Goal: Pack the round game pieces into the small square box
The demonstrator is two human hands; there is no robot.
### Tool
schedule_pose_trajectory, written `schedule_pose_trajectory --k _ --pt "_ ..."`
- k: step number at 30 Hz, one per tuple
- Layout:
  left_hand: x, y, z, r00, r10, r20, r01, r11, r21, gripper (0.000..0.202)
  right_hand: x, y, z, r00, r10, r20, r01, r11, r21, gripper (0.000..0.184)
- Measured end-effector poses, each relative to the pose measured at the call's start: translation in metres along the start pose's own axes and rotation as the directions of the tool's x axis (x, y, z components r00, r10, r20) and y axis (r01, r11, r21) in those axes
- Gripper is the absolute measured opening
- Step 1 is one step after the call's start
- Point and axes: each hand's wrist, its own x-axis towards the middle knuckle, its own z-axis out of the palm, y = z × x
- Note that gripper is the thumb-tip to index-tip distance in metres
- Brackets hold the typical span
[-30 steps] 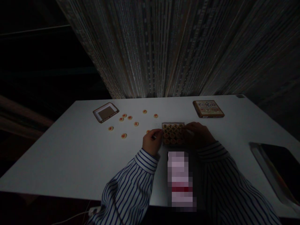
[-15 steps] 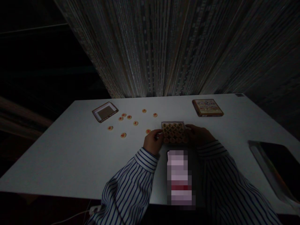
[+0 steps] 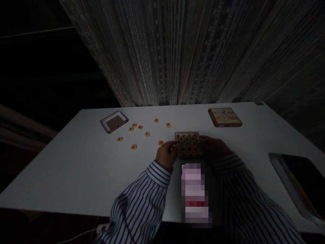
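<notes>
A small box (image 3: 187,156) filled with rows of round xiangqi pieces (image 3: 188,141) sits on the white table between my hands. My left hand (image 3: 166,154) pinches its left edge, thumb and fingers curled. On the opposite side my right hand (image 3: 214,146) grips the right edge, though shadow partly hides its fingers. One loose xiangqi piece (image 3: 160,143) with a red character lies just beyond my left hand. Farther left, several more loose pieces (image 3: 147,134) are scattered face up.
An upturned box lid (image 3: 114,122) rests at the far left of the white table (image 3: 83,169). A printed box (image 3: 225,117) lies at the back right. Near me is a pixelated phone-like object (image 3: 194,193); a dark flat object (image 3: 302,183) lies at the right edge.
</notes>
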Motion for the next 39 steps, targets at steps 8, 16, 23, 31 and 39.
schedule_pose_trajectory --k 8,16,23,31,39 --pt "0.0 0.002 -0.001 0.999 0.022 -0.027 -0.022 0.999 0.027 0.025 0.0 -0.002 0.0 0.999 -0.013 -0.031 0.013 1.0 0.0 0.039" --pt "0.0 -0.002 0.001 0.999 0.021 -0.037 -0.021 1.0 0.002 0.024 0.002 0.002 0.004 1.0 0.012 -0.013 -0.012 1.0 0.007 0.038" --pt "0.0 0.0 -0.001 1.0 0.028 -0.014 -0.027 0.999 0.035 0.023 0.006 0.01 0.014 0.996 -0.017 -0.09 0.02 0.999 0.038 0.034" --pt "-0.001 -0.001 0.0 0.998 0.067 -0.004 -0.066 0.996 0.054 0.024 0.002 0.011 0.02 0.988 -0.033 -0.15 0.042 0.997 0.062 0.036" --pt "-0.001 0.0 0.0 0.998 0.069 -0.003 -0.068 0.995 0.073 0.023 0.003 0.009 0.022 0.989 0.014 -0.147 0.001 0.995 0.099 0.035"
